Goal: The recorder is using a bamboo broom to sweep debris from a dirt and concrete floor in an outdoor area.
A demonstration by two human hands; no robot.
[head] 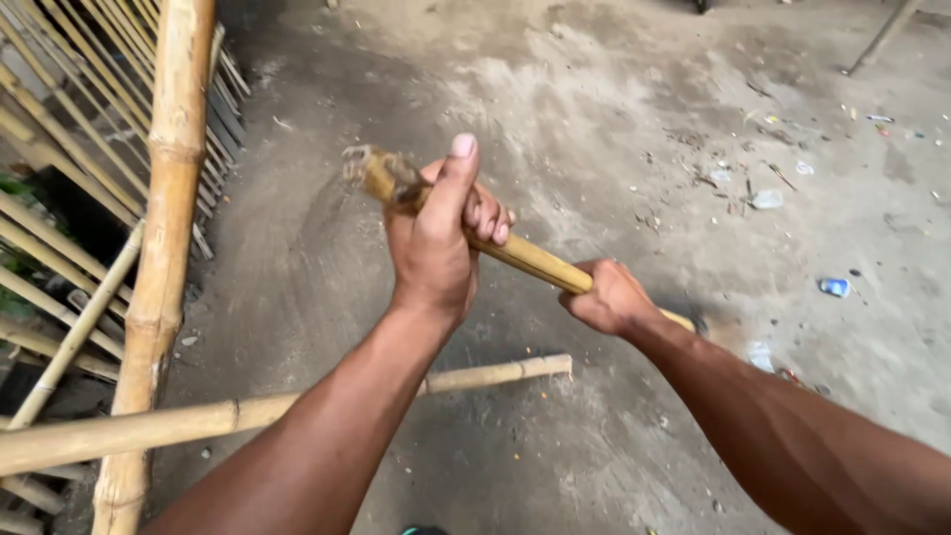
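Both hands grip a short yellow bamboo stick held slantwise above the ground. My left hand is wrapped around it near its upper end, thumb pointing up. That upper end is frayed and blurred. My right hand is closed around the stick lower down, near its other end. A thick upright bamboo pole stands at the left, some way from the frayed end.
A long bamboo pole lies across the dirt floor under my arms. A fence of thin bamboo slats fills the left edge. Small bits of litter are scattered on the ground at the right.
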